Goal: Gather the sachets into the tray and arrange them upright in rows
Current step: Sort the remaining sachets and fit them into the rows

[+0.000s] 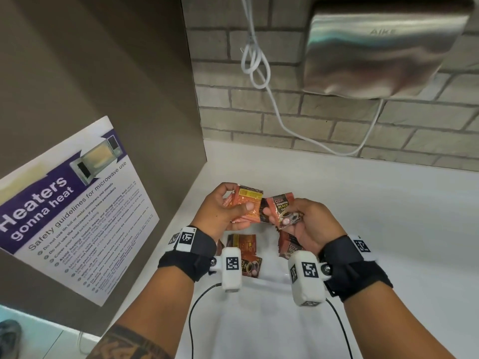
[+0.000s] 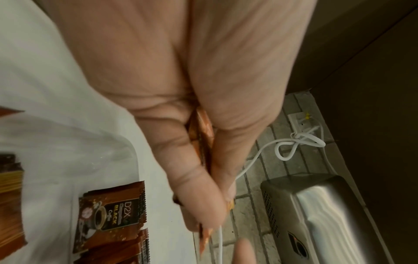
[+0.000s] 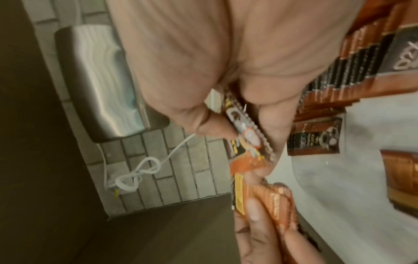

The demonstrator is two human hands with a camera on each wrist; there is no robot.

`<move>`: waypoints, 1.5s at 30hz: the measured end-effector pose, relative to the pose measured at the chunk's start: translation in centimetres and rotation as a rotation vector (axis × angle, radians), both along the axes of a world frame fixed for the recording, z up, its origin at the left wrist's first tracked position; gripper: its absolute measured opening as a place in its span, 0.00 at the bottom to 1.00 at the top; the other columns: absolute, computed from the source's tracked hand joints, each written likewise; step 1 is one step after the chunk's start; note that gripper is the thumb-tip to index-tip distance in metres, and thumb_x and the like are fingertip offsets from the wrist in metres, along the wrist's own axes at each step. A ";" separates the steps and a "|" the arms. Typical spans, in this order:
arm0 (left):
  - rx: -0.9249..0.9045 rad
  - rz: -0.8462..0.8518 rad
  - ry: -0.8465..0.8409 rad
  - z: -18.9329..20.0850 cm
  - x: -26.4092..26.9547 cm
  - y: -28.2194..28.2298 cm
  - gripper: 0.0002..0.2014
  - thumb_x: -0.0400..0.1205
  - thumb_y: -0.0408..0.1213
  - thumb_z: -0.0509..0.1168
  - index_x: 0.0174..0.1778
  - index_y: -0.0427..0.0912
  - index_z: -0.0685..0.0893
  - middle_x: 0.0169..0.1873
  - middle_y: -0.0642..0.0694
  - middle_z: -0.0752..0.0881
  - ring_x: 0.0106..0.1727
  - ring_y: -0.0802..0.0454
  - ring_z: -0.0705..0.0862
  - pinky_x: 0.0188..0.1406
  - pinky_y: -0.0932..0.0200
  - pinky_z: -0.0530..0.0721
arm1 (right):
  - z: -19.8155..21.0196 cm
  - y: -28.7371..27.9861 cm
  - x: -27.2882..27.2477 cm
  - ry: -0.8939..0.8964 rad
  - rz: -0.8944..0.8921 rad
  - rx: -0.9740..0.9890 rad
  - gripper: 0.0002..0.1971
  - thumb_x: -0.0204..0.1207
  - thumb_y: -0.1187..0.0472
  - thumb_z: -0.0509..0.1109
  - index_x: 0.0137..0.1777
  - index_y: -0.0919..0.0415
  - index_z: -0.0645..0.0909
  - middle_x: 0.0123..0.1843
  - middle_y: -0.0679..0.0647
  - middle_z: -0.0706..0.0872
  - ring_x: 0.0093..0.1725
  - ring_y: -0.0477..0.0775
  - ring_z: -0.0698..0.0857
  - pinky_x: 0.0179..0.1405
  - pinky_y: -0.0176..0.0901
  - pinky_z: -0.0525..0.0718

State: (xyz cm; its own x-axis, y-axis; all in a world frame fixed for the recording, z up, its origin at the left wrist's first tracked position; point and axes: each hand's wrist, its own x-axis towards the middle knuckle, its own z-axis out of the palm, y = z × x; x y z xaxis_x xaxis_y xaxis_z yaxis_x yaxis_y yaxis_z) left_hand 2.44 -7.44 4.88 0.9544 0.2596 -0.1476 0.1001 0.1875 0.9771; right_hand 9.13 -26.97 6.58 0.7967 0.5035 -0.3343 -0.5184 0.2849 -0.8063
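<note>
tray [image 1: 272,281] edge faint beneath both wrists

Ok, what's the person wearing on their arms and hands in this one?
Bare hands, no gloves or sleeves. Each wrist has a black fabric wrist strap carrying white square-code tags, and a white camera pod marked with black codes. A thin black cable trails from each pod. The left forearm has a dark tattoo.

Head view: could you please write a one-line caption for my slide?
Left hand and right hand each hold coffee sachets above the white tray.
</note>
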 end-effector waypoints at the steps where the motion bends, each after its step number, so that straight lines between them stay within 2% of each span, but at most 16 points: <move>1: 0.004 -0.009 0.001 0.0 -0.1 0.0 0.20 0.73 0.34 0.80 0.56 0.48 0.80 0.52 0.42 0.92 0.46 0.44 0.93 0.36 0.54 0.89 | 0.0 0.0 -0.1 0.025 -0.011 0.013 0.14 0.80 0.77 0.55 0.58 0.84 0.78 0.49 0.76 0.88 0.46 0.65 0.92 0.45 0.50 0.92; 4: 0.023 -0.038 0.003 0.2 -0.3 -0.2 0.26 0.66 0.37 0.83 0.57 0.48 0.80 0.51 0.43 0.92 0.46 0.45 0.93 0.35 0.56 0.88 | -0.1 0.5 -0.3 0.035 -0.046 -0.015 0.16 0.78 0.79 0.54 0.62 0.81 0.77 0.55 0.77 0.87 0.51 0.67 0.91 0.54 0.57 0.89; 6: 0.036 -0.054 0.000 0.4 -0.5 -0.3 0.27 0.67 0.34 0.83 0.59 0.46 0.80 0.50 0.44 0.93 0.46 0.46 0.93 0.32 0.58 0.88 | -0.3 0.8 -0.4 0.027 -0.074 -0.051 0.17 0.77 0.81 0.53 0.61 0.75 0.77 0.51 0.73 0.89 0.50 0.65 0.91 0.56 0.58 0.87; 11: 0.066 -0.104 0.017 0.8 -0.8 -0.5 0.24 0.70 0.28 0.82 0.59 0.45 0.81 0.49 0.45 0.92 0.44 0.46 0.93 0.30 0.58 0.88 | -0.5 1.3 -1.1 -0.035 -0.011 -0.113 0.12 0.80 0.75 0.64 0.62 0.68 0.76 0.51 0.71 0.84 0.40 0.62 0.85 0.47 0.57 0.87; 14: 0.089 -0.124 0.021 0.5 -0.7 -0.4 0.23 0.71 0.30 0.82 0.58 0.45 0.82 0.53 0.42 0.91 0.47 0.42 0.93 0.32 0.55 0.89 | -0.7 1.3 -1.4 -0.188 0.107 -0.232 0.17 0.78 0.67 0.75 0.65 0.61 0.79 0.52 0.64 0.89 0.42 0.57 0.87 0.52 0.54 0.87; 17: 0.027 -0.145 0.026 0.4 -0.8 -0.4 0.21 0.72 0.36 0.80 0.58 0.46 0.81 0.60 0.38 0.88 0.50 0.42 0.93 0.35 0.54 0.90 | -0.5 1.0 -1.4 -0.353 0.092 -0.345 0.13 0.77 0.68 0.76 0.60 0.63 0.85 0.49 0.63 0.92 0.42 0.57 0.88 0.44 0.47 0.87; 19: -0.032 -0.149 0.029 0.4 -0.8 -0.2 0.21 0.72 0.40 0.78 0.59 0.45 0.81 0.61 0.37 0.87 0.50 0.44 0.92 0.36 0.57 0.89 | -0.4 0.9 -1.3 -0.374 0.002 -0.355 0.11 0.75 0.69 0.77 0.57 0.63 0.87 0.49 0.63 0.93 0.45 0.62 0.88 0.50 0.54 0.87; 21: -0.097 -0.142 0.036 0.3 -0.7 0.0 0.18 0.76 0.36 0.75 0.59 0.44 0.80 0.59 0.37 0.87 0.50 0.44 0.91 0.36 0.59 0.90 | 0.0 0.9 -1.3 -0.464 -0.122 -0.334 0.10 0.74 0.69 0.78 0.54 0.60 0.88 0.49 0.59 0.93 0.48 0.61 0.91 0.53 0.54 0.89; 24: -0.249 -0.085 0.059 0.2 -0.3 0.4 0.10 0.84 0.26 0.67 0.59 0.40 0.79 0.57 0.35 0.85 0.50 0.42 0.90 0.34 0.62 0.90 | 0.5 1.2 -1.6 -0.763 -0.241 -0.436 0.07 0.74 0.65 0.79 0.48 0.52 0.89 0.46 0.48 0.93 0.46 0.48 0.91 0.46 0.38 0.87; 27: -0.378 -0.055 0.042 0.6 0.3 0.5 0.08 0.87 0.25 0.61 0.60 0.37 0.79 0.56 0.35 0.84 0.47 0.44 0.89 0.33 0.62 0.90 | 0.1 1.6 -2.3 -0.985 -0.096 -0.481 0.11 0.74 0.73 0.76 0.45 0.55 0.90 0.49 0.47 0.88 0.49 0.41 0.87 0.51 0.28 0.83; 31: -0.338 -0.067 0.033 0.7 0.7 0.4 0.07 0.88 0.34 0.62 0.60 0.40 0.79 0.54 0.37 0.85 0.44 0.46 0.89 0.33 0.58 0.90 | -1.4 1.3 -2.1 -1.109 -0.012 -0.585 0.18 0.72 0.77 0.75 0.45 0.50 0.91 0.53 0.38 0.84 0.55 0.41 0.86 0.59 0.33 0.83; 35: -0.183 -0.083 0.002 -0.2 0.7 0.4 0.15 0.82 0.24 0.69 0.62 0.43 0.79 0.54 0.38 0.86 0.45 0.45 0.91 0.36 0.56 0.90 | -1.3 1.3 -2.2 -0.973 -0.021 -0.537 0.16 0.77 0.75 0.72 0.55 0.53 0.88 0.54 0.42 0.87 0.53 0.40 0.88 0.58 0.34 0.86; 37: -0.124 -0.048 -0.012 -0.5 0.8 0.5 0.18 0.80 0.23 0.72 0.62 0.44 0.79 0.57 0.37 0.87 0.50 0.41 0.91 0.37 0.53 0.90 | -0.7 1.0 -2.0 -0.823 -0.079 -0.572 0.16 0.84 0.68 0.67 0.66 0.50 0.81 0.52 0.44 0.89 0.46 0.35 0.89 0.47 0.25 0.84; 39: -0.067 -0.043 -0.019 -0.4 0.8 0.5 0.21 0.77 0.24 0.76 0.60 0.47 0.80 0.59 0.37 0.88 0.54 0.39 0.90 0.41 0.48 0.91 | -0.3 0.7 -1.8 -0.686 -0.147 -0.565 0.15 0.87 0.62 0.64 0.71 0.48 0.74 0.52 0.48 0.90 0.40 0.34 0.89 0.39 0.25 0.85; 43: -0.003 -0.070 -0.043 0.2 1.0 -0.7 0.24 0.69 0.34 0.83 0.56 0.52 0.82 0.57 0.38 0.90 0.54 0.42 0.90 0.51 0.39 0.90 | -0.3 1.4 -1.4 -0.369 0.050 -0.332 0.27 0.74 0.57 0.80 0.72 0.52 0.75 0.62 0.56 0.87 0.57 0.52 0.91 0.57 0.53 0.90; 45: -0.013 -0.089 -0.064 0.5 1.1 -1.4 0.19 0.75 0.35 0.80 0.57 0.50 0.81 0.58 0.37 0.90 0.53 0.43 0.90 0.50 0.40 0.90 | -0.7 1.9 -1.3 -0.345 0.136 -0.282 0.27 0.71 0.62 0.82 0.70 0.56 0.78 0.62 0.58 0.89 0.62 0.60 0.89 0.62 0.60 0.87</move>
State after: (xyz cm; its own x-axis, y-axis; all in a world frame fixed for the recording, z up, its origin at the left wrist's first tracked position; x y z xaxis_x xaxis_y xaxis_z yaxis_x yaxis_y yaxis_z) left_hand 3.59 -8.81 5.37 0.9810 0.1722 -0.0890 0.0549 0.1935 0.9796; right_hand 7.79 -25.07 5.92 0.8184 0.5387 -0.2001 -0.2236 -0.0224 -0.9744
